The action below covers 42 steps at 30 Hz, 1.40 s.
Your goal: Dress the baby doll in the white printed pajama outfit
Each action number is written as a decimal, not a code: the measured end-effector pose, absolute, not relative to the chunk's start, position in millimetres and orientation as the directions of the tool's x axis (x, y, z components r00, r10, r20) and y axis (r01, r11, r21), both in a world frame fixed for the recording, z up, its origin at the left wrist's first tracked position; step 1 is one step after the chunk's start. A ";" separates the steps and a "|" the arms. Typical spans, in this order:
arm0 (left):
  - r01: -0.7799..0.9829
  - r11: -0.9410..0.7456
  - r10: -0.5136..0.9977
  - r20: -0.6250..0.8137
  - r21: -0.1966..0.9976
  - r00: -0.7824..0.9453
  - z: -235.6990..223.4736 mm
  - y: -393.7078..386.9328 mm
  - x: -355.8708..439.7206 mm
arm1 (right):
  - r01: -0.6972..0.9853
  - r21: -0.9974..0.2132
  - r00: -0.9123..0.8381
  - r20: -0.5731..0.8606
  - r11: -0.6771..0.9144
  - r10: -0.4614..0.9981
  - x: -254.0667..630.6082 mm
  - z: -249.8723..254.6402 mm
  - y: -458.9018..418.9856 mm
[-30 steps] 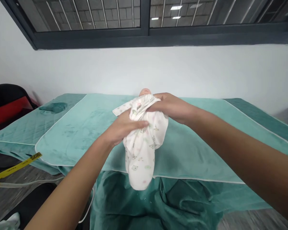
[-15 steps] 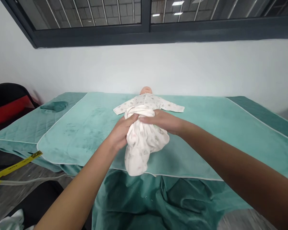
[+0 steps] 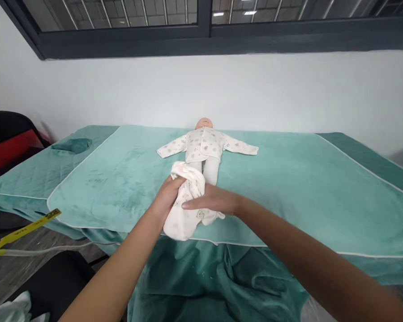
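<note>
The left hand (image 3: 169, 193) and right hand (image 3: 218, 200) have their fingers closed on the garment (image 3: 184, 218) (patterned, bunched). It is at the bed's (image 3: 289, 188) near side, by the doll's (image 3: 203, 144) legs.

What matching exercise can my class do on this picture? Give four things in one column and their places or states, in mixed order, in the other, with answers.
1. Doll
2. Bunched printed cloth
3. Yellow strip
4. Window frame

A. Beside a pale cable, at the picture's left side
B. Dark, above the white wall
C. Lying on the teal cover, sleeves spread wide
D. Held between the left hand and right hand

Right pairs: 1-C, 2-D, 3-A, 4-B
</note>
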<state>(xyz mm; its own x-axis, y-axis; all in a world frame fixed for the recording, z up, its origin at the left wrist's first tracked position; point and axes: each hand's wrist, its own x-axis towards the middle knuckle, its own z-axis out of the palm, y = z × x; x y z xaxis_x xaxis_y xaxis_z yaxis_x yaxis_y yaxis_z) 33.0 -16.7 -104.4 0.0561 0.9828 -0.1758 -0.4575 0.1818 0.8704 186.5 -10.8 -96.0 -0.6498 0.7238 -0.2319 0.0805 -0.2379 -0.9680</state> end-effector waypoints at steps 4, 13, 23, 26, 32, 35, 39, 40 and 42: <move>-0.435 0.270 0.962 -0.224 0.859 0.156 -120.9 -23.0 23.8 | -0.087 -0.956 -0.545 -0.191 -0.281 0.817 181.7 -117.4 -7.0; -0.068 0.446 0.806 -0.367 0.893 0.464 -130.5 -36.2 -2.0 | -0.155 -0.960 -0.391 -0.158 -0.234 0.907 205.5 -143.8 -15.9; 0.292 0.169 0.775 -0.310 0.941 0.551 -123.6 -46.1 7.2 | 0.258 -0.953 -0.363 -0.248 -0.159 0.898 222.0 -184.6 -91.7; 0.314 0.141 0.885 -0.262 0.939 0.386 -123.1 -40.3 15.2 | 0.318 -0.939 -0.156 -0.189 -0.132 0.969 222.2 -179.5 -79.3; 0.494 -0.048 0.988 -0.033 0.868 0.154 -130.2 -7.1 40.0 | 0.435 -0.897 0.038 -0.076 -0.085 0.996 219.3 -169.0 -29.2; 0.606 -0.082 0.981 -0.045 0.791 0.191 -131.0 5.8 50.7 | 0.225 -0.967 -0.010 -0.121 -0.116 0.993 215.7 -170.8 -20.2; 0.478 -0.087 0.944 -0.082 0.874 0.321 -123.9 11.7 57.1 | -0.077 -0.996 -0.013 -0.052 -0.053 0.999 217.8 -182.0 -19.2; 0.392 -0.064 0.931 -0.087 0.918 0.356 -122.4 12.4 57.5 | -0.112 -0.994 0.010 -0.006 -0.005 1.000 220.1 -184.7 -17.9; 0.211 0.025 0.897 -0.115 0.977 0.427 -120.9 14.7 57.2 | -0.150 -0.986 0.049 0.065 0.072 0.997 226.1 -188.0 -12.4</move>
<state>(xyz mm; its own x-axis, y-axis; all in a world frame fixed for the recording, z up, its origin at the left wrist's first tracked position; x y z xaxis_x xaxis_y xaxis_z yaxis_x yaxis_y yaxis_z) 57.2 14.7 -120.9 0.4270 0.8969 -0.1149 0.2113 0.0245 0.9771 226.1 -12.4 -188.0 0.0488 0.9967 0.0655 -0.1500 0.0721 -0.9861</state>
